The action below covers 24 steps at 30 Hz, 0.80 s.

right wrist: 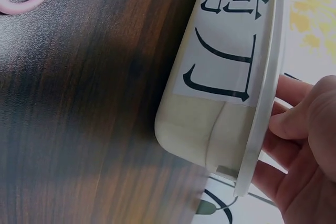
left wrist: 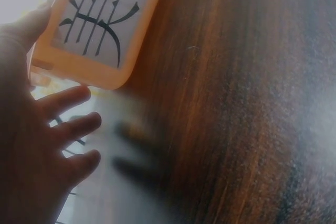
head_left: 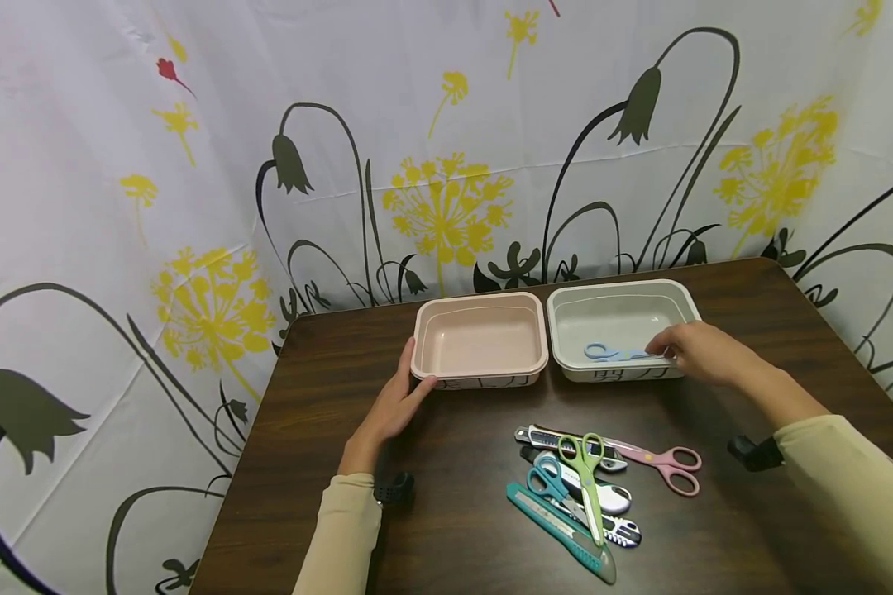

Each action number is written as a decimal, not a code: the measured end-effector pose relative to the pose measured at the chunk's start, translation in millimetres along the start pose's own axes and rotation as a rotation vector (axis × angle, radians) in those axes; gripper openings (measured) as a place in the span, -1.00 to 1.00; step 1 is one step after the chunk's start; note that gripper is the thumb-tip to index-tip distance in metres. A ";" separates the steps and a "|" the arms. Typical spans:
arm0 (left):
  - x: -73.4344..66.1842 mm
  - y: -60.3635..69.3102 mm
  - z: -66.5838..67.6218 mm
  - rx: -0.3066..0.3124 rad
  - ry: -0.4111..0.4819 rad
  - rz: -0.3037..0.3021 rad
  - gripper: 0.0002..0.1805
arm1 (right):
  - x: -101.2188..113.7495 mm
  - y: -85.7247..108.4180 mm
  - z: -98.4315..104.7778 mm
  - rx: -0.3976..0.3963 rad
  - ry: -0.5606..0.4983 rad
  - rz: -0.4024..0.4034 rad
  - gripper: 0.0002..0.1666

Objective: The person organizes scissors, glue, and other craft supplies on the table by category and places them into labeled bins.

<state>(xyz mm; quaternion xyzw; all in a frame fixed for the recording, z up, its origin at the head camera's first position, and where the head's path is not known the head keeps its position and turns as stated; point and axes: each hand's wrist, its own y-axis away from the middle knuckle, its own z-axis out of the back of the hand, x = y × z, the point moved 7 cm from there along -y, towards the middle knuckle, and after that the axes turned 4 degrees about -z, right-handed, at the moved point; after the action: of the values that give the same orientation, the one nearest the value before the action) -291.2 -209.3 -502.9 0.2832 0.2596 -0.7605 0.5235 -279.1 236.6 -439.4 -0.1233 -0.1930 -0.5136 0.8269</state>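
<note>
In the head view, my left hand (head_left: 394,405) touches the front left corner of a pink bin (head_left: 426,326), its thumb at the front rim and its fingers extended along the side. The left wrist view shows these fingers spread and fairly straight. My right hand (head_left: 703,351) reaches over the front rim of an off-white bin (head_left: 576,373). Its fingers and thumb appear to pinch one end of light blue scissors (head_left: 599,352) low inside that bin. In the right wrist view, the bin wall (right wrist: 184,124) hides the scissors, while the curled fingers (right wrist: 283,148) show beyond the rim.
In front of the bins lies a pile on the dark wood table (head_left: 446,512): green scissors (head_left: 587,471), pink scissors (head_left: 662,459), blue scissors (head_left: 545,478), a teal utility knife (head_left: 554,525) and several other cutters. Both bins carry character labels. A flowered curtain (head_left: 461,99) hangs behind.
</note>
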 end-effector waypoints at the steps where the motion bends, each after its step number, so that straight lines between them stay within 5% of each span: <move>1: 0.0 0.0 -0.2 0.002 0.000 0.000 -0.11 | 0.6 0.8 0.5 -0.007 0.000 0.005 -0.56; 15: 0.7 -0.7 -1.3 0.007 -0.004 -0.008 -0.10 | 29.4 21.1 13.5 -0.189 0.123 0.072 -0.71; 24: 1.0 -0.8 -0.2 0.004 -0.008 -0.019 -0.10 | 73.8 43.8 6.9 -0.338 0.200 0.284 -0.71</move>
<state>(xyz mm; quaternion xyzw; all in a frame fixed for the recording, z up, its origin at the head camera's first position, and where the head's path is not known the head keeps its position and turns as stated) -292.2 -209.5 -503.7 0.2788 0.2588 -0.7670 0.5168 -211.7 199.6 -400.5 -0.2344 -0.0023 -0.4267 0.8735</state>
